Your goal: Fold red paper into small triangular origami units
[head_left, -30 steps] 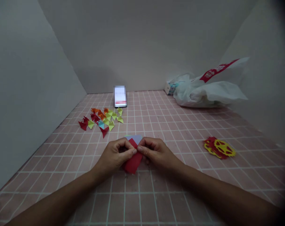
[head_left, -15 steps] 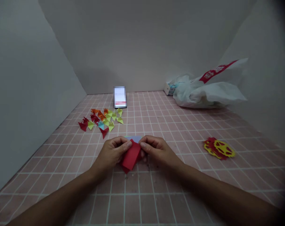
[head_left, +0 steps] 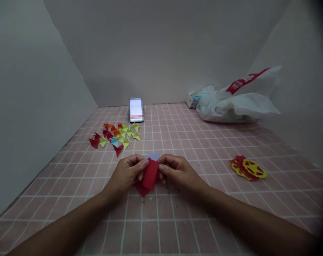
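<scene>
A piece of red paper (head_left: 150,175), partly folded, is held up between my two hands at the middle of the table. My left hand (head_left: 130,172) pinches its upper left edge between thumb and fingers. On the opposite side, my right hand (head_left: 174,170) grips the upper right edge the same way. Below the raised flap shows a red pointed corner (head_left: 143,191). Behind the hands lies pale blue paper (head_left: 152,156), mostly covered, with a sliver of green at its left.
Several small folded paper figures (head_left: 121,137) in red, orange, yellow and blue stand at the left. Behind them a phone (head_left: 136,110) leans upright. A white plastic bag (head_left: 225,106) and a small box (head_left: 192,100) sit at the back right. Red and yellow cut-outs (head_left: 249,168) lie to the right.
The lower end of the red paper's flap has curled up, so more of the pointed corner beneath shows. Both hands keep nearly the same place and grip.
</scene>
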A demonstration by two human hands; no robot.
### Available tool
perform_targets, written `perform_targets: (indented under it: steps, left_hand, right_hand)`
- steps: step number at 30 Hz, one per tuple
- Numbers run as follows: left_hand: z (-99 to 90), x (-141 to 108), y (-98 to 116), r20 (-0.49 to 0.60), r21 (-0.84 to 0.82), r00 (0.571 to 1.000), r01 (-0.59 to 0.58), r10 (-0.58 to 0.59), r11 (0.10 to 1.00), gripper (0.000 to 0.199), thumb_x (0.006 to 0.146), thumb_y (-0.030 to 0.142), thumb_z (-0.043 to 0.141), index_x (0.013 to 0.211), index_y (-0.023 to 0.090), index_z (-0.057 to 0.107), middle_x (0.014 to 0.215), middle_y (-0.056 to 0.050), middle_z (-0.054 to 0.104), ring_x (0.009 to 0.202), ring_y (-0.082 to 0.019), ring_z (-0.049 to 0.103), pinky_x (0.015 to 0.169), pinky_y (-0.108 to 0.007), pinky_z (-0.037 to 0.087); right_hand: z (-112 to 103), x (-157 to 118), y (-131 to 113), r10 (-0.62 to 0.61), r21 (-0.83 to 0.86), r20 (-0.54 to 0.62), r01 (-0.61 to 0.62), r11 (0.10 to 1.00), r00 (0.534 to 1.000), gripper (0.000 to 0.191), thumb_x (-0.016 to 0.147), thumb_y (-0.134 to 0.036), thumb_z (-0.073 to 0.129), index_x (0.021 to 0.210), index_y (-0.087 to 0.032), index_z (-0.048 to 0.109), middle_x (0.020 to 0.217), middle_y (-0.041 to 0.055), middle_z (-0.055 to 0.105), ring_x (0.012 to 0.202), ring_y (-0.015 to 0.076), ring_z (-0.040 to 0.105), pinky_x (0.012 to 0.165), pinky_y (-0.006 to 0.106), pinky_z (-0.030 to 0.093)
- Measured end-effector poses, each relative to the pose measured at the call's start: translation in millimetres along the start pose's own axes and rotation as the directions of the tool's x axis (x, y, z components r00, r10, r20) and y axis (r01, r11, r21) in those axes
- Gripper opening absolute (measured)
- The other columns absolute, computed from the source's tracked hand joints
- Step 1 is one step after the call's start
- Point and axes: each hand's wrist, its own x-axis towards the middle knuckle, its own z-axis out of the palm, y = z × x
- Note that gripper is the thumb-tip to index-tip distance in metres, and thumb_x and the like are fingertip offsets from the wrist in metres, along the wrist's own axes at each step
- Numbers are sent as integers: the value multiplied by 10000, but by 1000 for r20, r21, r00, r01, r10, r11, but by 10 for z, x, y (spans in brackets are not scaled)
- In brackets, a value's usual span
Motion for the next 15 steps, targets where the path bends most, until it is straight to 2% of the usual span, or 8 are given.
perform_targets:
  steps: [4, 7, 11, 15]
  left_hand:
    - [23, -37, 21, 34, 60, 998, -50, 48, 997, 323, 741, 449, 744, 702, 157, 611, 483, 63, 487, 458, -72, 397, 464, -187, 314]
    - [33, -56, 32, 50, 80, 997, -56, 52, 995, 304, 743, 426, 737, 680, 160, 605, 489, 63, 481, 459, -70, 387, 458, -185, 299]
    - [29, -60, 32, 76, 115, 995, -68, 59, 991, 284, 737, 400, 739, 662, 157, 612, 501, 58, 492, 471, -67, 394, 464, -182, 294]
    - [21, -53, 12, 95, 114, 995, -37, 26, 993, 302, 761, 428, 719, 676, 163, 603, 503, 60, 491, 459, -65, 377, 444, -177, 266]
  right_hand:
    - [45, -15, -41, 9, -35, -39, -10, 999, 999, 197, 822, -352, 682, 797, -167, 620, 628, -38, 554, 539, 86, 465, 530, 234, 351]
    - [56, -26, -49, -12, -129, -63, 4, 992, 998, 197, 828, -343, 675, 746, -173, 617, 626, -32, 553, 545, 93, 449, 523, 234, 347]
    - [42, -26, -36, -74, -248, -62, 57, 967, 995, 208, 845, -316, 639, 699, -172, 605, 675, -15, 571, 605, 104, 467, 552, 231, 355]
    - [33, -25, -10, -86, -279, -51, 68, 958, 995, 236, 853, -338, 626, 690, -175, 577, 689, -9, 567, 641, 115, 474, 589, 239, 378]
